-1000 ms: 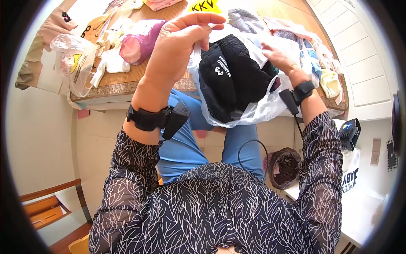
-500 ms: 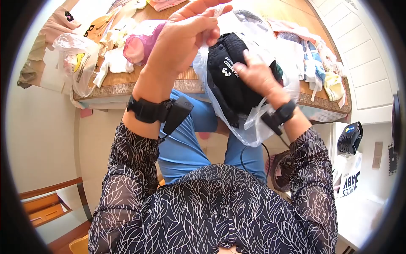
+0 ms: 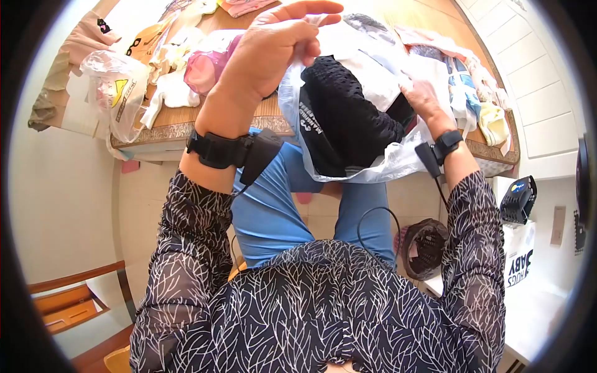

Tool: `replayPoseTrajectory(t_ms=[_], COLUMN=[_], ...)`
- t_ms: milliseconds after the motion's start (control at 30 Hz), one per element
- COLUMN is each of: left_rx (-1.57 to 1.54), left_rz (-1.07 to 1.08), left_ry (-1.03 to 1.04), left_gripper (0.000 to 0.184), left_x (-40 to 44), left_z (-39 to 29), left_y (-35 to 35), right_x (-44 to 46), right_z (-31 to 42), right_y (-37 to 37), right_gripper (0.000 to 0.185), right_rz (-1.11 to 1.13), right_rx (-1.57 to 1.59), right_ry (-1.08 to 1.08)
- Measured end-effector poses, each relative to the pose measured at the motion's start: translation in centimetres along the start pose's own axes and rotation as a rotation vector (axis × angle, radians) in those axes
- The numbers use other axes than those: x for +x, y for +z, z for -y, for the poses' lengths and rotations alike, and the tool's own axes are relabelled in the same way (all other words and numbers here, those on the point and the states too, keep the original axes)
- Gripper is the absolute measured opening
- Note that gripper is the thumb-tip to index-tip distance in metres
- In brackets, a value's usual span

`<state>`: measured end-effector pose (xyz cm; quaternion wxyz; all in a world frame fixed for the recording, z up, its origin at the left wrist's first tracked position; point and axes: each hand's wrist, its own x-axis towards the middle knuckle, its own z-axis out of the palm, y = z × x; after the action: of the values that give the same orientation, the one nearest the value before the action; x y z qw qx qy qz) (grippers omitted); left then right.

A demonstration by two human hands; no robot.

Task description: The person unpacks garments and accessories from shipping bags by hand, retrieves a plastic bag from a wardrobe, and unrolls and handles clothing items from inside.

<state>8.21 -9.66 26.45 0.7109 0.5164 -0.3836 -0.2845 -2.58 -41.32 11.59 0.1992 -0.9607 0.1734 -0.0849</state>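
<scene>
A clear white plastic bag [image 3: 398, 158] lies open at the front edge of the mat-covered bed. Inside is a folded black garment [image 3: 351, 112] with white lettering, partly turned over. My left hand [image 3: 277, 46] is raised at the bag's upper left, thumb and fingers pinching its thin rim. At the bag's right side, my right hand [image 3: 426, 102] has its fingers curled round the plastic, beside a small dark item [image 3: 399, 110]. The fingertips are partly hidden, and what the dark item is cannot be made out.
Baby clothes lie to the left, with a white garment [image 3: 171, 93], a pink bundle [image 3: 205, 71] and another plastic bag [image 3: 118, 93]. More folded clothes [image 3: 460, 87] sit at the right. A dark waste basket [image 3: 425, 248] stands on the floor; a black basket [image 3: 518, 199] is farther right.
My right hand has moved from the black garment out to the bag's right side. The garment has shifted and folded over, and the bag's lower edge has risen. My left hand stays nearly still.
</scene>
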Motion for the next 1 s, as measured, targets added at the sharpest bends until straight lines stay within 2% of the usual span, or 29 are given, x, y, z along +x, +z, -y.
replayPoseTrajectory(t_ms=[33,167,267,367,400,433,500,533,633,667,767,833,867,933,967,1000], left_rx=[0.058,0.25,0.06,-0.179,-0.193,-0.187,-0.173,-0.167,-0.172,-0.17,-0.16,-0.044,0.012,-0.042,-0.067,-0.043], left_rz=[0.038,-0.079,-0.039,-0.117,-0.057,-0.044,-0.022,-0.004,0.023,0.048,0.16,0.039,-0.021,0.036,0.065,0.08], left_ry=[0.031,0.015,0.105,0.028,0.069,0.071,0.069,0.083,0.082,0.075,0.073,0.18,0.23,0.176,0.15,0.141], left_gripper=[0.038,0.035,0.034,0.04,0.043,0.043,0.045,0.047,0.048,0.048,0.048,0.041,0.038,0.041,0.043,0.047], left_x=[0.4,0.1,0.5,0.7,1.1,1.4,1.9,2.1,1.9,1.8,3.0,2.8,2.8,3.0,2.5,2.6], left_z=[0.0,-0.2,0.0,-0.5,0.0,0.2,0.6,0.8,0.5,0.1,1.3,2.6,3.0,2.6,1.9,1.9], left_y=[0.6,2.4,1.0,1.8,1.5,1.5,1.8,2.0,3.3,3.6,2.5,2.9,3.2,3.8,4.0,4.2], right_x=[1.0,1.3,-0.1,-1.9,-2.8,-3.9,-5.1,-5.5,-5.6,-5.3,-4.9,-4.5,-3.0,-0.1,-0.2,1.7], right_z=[-0.4,-2.0,1.0,6.4,6.9,7.1,7.0,7.0,5.2,4.4,4.8,7.3,3.9,-2.8,-1.9,-5.4], right_y=[0.2,1.9,0.4,-0.7,1.5,2.5,3.2,2.9,2.6,2.7,1.1,-3.1,-1.5,1.4,0.0,1.4], right_gripper=[0.045,0.051,0.048,0.045,0.038,0.039,0.039,0.039,0.037,0.037,0.038,0.038,0.04,0.044,0.047,0.049], right_rz=[0.094,0.119,0.268,0.433,0.177,0.025,-0.107,-0.066,-0.101,-0.042,0.13,0.365,0.326,0.251,0.289,0.272], right_rx=[-0.085,0.212,0.327,0.431,0.125,-0.118,-0.207,-0.245,-0.295,-0.256,-0.183,0.095,0.267,0.615,0.883,0.563], right_ry=[0.113,0.07,0.064,0.048,-0.228,-0.405,-0.581,-0.513,-0.537,-0.46,-0.405,-0.042,-0.027,-0.017,0.145,0.262])
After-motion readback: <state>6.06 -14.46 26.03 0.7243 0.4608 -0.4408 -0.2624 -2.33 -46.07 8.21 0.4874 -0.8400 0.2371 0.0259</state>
